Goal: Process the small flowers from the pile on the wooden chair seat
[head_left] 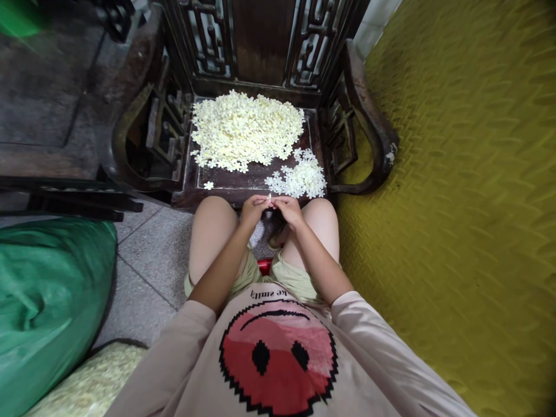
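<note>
My left hand (253, 211) and my right hand (287, 209) meet above my knees, at the front edge of the dark wooden chair seat (230, 194). Both have their fingers pinched together around a small white flower (269, 197), which shows only in part between the fingertips. Just beyond my right hand lies a small heap of white flowers (304, 175). Farther back on the seat spreads a larger pile of cream-yellow flowers (245, 130). One loose flower (209, 185) rests apart, near the seat's front left.
Curved armrests (377, 145) flank the seat, and a carved backrest (263, 43) rises behind. A dark wooden table (43, 104) stands to the left. On the tiled floor sit a green bag (52, 295) and a mass of pale flowers (95, 379). A yellow textured surface (456, 231) fills the right.
</note>
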The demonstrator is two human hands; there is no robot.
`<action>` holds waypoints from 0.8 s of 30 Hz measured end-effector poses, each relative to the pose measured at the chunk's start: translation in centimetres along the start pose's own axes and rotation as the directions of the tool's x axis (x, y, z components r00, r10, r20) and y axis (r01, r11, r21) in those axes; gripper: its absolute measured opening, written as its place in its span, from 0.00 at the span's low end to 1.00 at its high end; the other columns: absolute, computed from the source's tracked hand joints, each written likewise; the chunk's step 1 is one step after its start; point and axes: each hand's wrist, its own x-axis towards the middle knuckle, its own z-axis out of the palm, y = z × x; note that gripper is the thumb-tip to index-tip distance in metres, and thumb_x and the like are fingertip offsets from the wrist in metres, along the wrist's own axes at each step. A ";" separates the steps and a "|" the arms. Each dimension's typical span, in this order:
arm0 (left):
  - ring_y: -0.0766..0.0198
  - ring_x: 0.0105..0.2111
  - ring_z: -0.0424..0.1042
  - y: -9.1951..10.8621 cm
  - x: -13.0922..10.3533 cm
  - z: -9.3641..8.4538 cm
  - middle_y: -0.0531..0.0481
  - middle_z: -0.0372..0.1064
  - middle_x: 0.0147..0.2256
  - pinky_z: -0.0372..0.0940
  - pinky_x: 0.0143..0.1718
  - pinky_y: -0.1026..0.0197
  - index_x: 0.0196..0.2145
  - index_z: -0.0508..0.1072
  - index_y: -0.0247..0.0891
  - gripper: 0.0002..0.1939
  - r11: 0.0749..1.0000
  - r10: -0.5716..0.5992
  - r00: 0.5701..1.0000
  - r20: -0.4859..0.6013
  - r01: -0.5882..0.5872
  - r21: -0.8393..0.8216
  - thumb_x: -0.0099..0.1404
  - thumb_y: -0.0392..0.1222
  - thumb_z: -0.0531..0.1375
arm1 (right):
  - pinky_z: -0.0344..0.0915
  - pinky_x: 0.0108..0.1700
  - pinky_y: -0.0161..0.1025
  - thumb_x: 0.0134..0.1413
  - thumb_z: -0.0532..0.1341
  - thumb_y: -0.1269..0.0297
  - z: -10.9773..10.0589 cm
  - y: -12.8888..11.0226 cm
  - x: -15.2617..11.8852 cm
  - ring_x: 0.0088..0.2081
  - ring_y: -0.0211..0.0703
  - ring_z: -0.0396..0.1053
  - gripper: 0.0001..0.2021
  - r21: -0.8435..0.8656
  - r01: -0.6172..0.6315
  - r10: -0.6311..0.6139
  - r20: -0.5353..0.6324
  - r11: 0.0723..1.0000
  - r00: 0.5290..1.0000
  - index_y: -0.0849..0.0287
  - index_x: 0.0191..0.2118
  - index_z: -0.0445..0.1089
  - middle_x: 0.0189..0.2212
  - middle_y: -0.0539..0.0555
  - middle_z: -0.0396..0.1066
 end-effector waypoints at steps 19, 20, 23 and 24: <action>0.67 0.30 0.70 -0.2 -0.1 0.0 0.51 0.72 0.28 0.64 0.41 0.59 0.28 0.73 0.36 0.16 0.988 -0.026 0.997 0.072 0.036 -0.149 0.43 0.49 0.66 | 0.64 0.37 0.35 0.37 0.64 0.58 0.1 -0.5 0.0 0.26 0.34 0.65 0.10 0.240 -0.051 0.031 0.089 0.970 0.996 0.58 0.24 0.65 0.21 0.47 0.66; 0.67 0.31 0.70 -0.2 -0.1 0.0 0.51 0.72 0.28 0.64 0.40 0.60 0.28 0.73 0.36 0.16 0.991 -0.013 0.999 0.048 0.019 -0.135 0.44 0.49 0.66 | 0.64 0.38 0.36 0.37 0.64 0.57 0.1 -0.6 -0.1 0.26 0.34 0.65 0.11 0.240 -0.058 0.034 0.105 0.969 0.994 0.58 0.25 0.65 0.22 0.47 0.66; 0.67 0.30 0.70 -0.4 0.0 0.0 0.52 0.72 0.28 0.63 0.39 0.61 0.27 0.74 0.37 0.15 0.994 0.037 0.999 -0.023 -0.039 -0.101 0.44 0.49 0.65 | 0.65 0.42 0.38 0.36 0.65 0.55 0.2 -0.8 -0.3 0.29 0.35 0.67 0.13 0.235 -0.082 0.046 0.154 0.969 0.987 0.58 0.25 0.65 0.23 0.48 0.67; 0.67 0.30 0.70 -0.4 0.0 0.0 0.52 0.72 0.27 0.64 0.38 0.61 0.27 0.74 0.36 0.15 0.993 0.047 0.998 -0.040 -0.051 -0.106 0.44 0.49 0.65 | 0.65 0.42 0.38 0.35 0.65 0.54 0.3 -0.9 -0.3 0.29 0.36 0.67 0.14 0.233 -0.087 0.048 0.168 0.968 0.985 0.58 0.25 0.66 0.23 0.48 0.68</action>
